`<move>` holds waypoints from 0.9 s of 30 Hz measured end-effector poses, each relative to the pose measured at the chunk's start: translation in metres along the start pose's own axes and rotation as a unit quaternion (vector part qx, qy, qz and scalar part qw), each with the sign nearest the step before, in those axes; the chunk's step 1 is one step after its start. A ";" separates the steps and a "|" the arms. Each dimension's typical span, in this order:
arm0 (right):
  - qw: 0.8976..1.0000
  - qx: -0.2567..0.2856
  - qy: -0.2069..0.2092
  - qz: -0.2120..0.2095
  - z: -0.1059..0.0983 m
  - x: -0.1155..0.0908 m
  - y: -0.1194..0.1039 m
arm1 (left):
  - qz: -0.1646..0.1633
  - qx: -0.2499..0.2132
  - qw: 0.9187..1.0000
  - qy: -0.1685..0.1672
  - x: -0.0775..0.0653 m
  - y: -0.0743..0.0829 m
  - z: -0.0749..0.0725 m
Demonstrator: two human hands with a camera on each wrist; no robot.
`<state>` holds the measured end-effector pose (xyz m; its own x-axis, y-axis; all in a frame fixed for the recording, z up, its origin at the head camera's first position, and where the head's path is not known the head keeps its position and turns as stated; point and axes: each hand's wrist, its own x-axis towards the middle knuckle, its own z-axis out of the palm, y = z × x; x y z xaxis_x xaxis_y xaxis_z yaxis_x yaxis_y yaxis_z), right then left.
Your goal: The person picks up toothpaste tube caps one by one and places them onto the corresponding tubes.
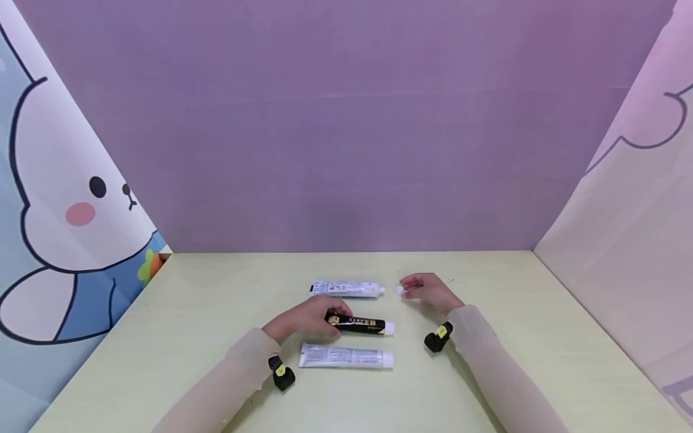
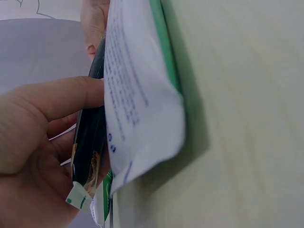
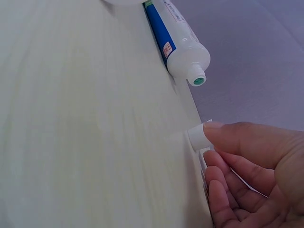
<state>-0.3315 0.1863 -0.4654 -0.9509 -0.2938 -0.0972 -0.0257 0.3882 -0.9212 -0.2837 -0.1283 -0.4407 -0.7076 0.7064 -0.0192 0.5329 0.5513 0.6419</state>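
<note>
My left hand (image 1: pixel 310 317) grips the left end of a black toothpaste tube (image 1: pixel 364 325), thumb on one side and fingers on the other. That tube wears a white cap (image 1: pixel 389 328). Between thumb and fingers, my right hand (image 1: pixel 431 291) pinches a small white cap (image 3: pixel 197 137) near the table surface. Just left of it lies a white and blue toothpaste tube (image 1: pixel 346 288) whose bare nozzle (image 3: pixel 197 77) shows a green opening in the right wrist view. Nearest to me is a capped white toothpaste tube (image 1: pixel 346 356), which hides part of the black one in the left wrist view.
All three tubes lie roughly parallel on a pale wood-grain table (image 1: pixel 227 282). A purple panel (image 1: pixel 346 132) stands along the back edge. Printed cartoon sheets flank both sides, with a bear-like figure (image 1: pixel 65 198) on the left one.
</note>
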 end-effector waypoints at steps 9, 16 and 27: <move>0.999 -0.037 0.009 0.013 0.001 0.004 -0.001 | -0.026 0.006 1.000 0.000 -0.002 0.004 0.000; 0.999 -0.047 0.009 0.024 0.001 0.006 -0.005 | -0.043 0.003 0.999 0.004 -0.003 0.006 0.000; 0.998 -0.046 0.021 0.023 0.006 0.007 -0.005 | -0.079 0.000 0.997 0.005 -0.006 0.012 0.001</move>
<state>-0.3361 0.1774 -0.4638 -0.9638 -0.2379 -0.1205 -0.0083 0.4786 -0.8780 -0.2726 -0.1254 -0.4334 -0.7874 0.6059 -0.1129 0.4140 0.6557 0.6314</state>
